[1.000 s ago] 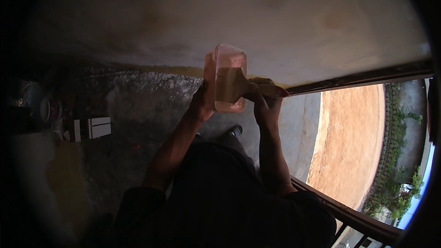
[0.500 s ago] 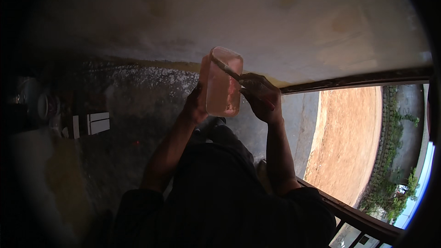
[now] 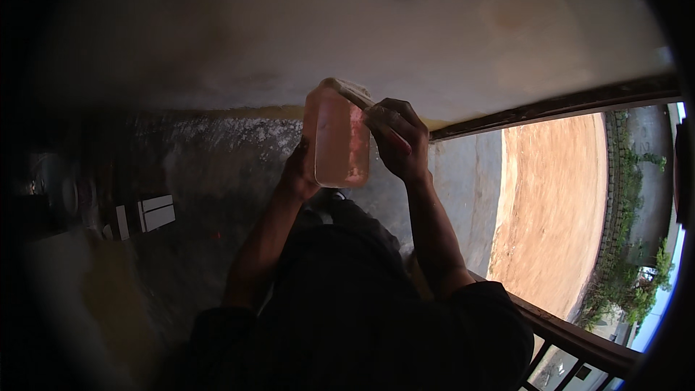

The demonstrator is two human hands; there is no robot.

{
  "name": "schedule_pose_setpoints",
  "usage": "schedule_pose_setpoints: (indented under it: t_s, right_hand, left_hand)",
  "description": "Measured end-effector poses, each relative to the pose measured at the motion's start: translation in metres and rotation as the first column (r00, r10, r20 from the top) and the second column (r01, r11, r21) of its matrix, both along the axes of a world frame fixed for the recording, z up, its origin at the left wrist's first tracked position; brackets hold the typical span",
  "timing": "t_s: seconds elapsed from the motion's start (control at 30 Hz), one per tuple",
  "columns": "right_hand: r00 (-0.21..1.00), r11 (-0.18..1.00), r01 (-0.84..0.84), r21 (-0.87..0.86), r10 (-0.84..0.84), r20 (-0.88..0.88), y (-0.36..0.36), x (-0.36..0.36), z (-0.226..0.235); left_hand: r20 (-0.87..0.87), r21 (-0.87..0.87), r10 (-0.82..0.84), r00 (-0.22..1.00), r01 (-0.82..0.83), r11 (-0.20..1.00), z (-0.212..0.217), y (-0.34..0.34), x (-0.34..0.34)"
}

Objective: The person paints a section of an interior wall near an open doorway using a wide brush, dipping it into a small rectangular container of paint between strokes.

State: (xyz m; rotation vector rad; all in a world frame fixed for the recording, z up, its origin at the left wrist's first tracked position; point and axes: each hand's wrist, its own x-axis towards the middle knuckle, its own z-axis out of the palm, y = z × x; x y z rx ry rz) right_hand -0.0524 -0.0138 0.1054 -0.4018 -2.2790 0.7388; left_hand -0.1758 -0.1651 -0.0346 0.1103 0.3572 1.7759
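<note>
— Two hands are up near the middle of the frame, both busy with one thing. See it?

— Yes, a translucent pinkish container [image 3: 337, 136], upright and tall, a little above centre. The left hand [image 3: 300, 170] wraps round its left side from behind, fingers closed on it.

— And the right hand [image 3: 397, 137]?

— Curled tight round a thin pale handle [image 3: 355, 94], something like a brush, that slants up and left to the container's top rim. The tip rests at the opening; I cannot tell whether it goes inside.

— What's behind them?

— A pale, stained wall [image 3: 347, 22] fills the upper part of the frame. Below it, left of centre, runs a grey speckled floor [image 3: 217, 166]. A dark rail [image 3: 565, 98] cuts across the right side, and beyond it lies reddish bare ground [image 3: 550, 203] with green shrubs [image 3: 630, 275] at the far right edge.

— Anything at the left?

— Some white box-like shapes [image 3: 148, 213] on the floor, too dim to name. The person's dark clothing fills the lower centre.
</note>
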Motion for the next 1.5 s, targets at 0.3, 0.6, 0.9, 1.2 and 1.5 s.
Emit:
schedule_pose_setpoints:
  t_s: [0.3,0.6,0.9,1.2,1.5]
  right_hand:
    - [0.872,0.171,-0.165,-0.971,-0.435,-0.224,0.040,0.067,-0.024]
    - [0.951,-0.168,-0.131,-0.977,-0.299,-0.076,0.060,0.177,-0.075]
    - [0.960,-0.265,-0.268,-0.926,-0.157,-0.232,0.061,0.239,-0.112]
    - [0.833,0.086,0.387,-0.918,-0.460,0.308,0.131,0.226,-0.242]
    - [0.703,0.105,0.600,-0.793,-0.544,0.459,0.243,0.186,-0.389]
  left_hand:
    - [-0.051,0.051,0.097,0.994,-0.094,0.994,-0.021,0.044,0.018]
    - [-0.136,-0.035,0.042,0.990,-0.047,0.998,-0.017,0.076,0.040]
    - [-0.013,-0.135,0.026,1.000,-0.027,0.991,-0.045,0.083,0.051]
    - [-0.123,-0.218,-0.046,0.991,0.019,0.976,-0.029,0.071,0.027]
    - [0.189,-0.051,-0.162,0.969,0.174,0.983,0.010,0.054,0.019]
